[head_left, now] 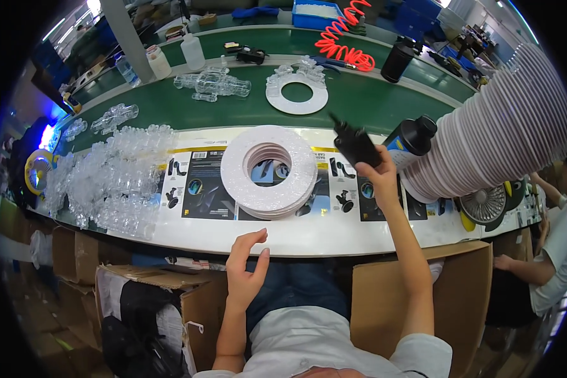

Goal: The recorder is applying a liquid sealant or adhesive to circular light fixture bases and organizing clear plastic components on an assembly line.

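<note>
In my right hand (382, 173) is a small black squeeze bottle with a thin pointed nozzle (354, 142), tilted up to the left above the table. My left hand (247, 261) hangs just off the table's front edge, thumb and fingers apart, holding nothing. Between the hands lies a short stack of flat white rings (236, 179), with printed packaging showing through the hole. Behind the squeeze bottle stands a larger black bottle (411, 135) with a label. A single white ring (274, 101) with clear plastic parts on its far side rests on the green belt.
Many clear plastic pieces (113, 179) are heaped at the left; others (214, 84) lie on the green belt (170, 113). A tall leaning stack of rings (485, 126) and a small fan (485, 205) occupy the right. Cardboard boxes (422, 302) stand below the table. Another person (548, 258) sits at right.
</note>
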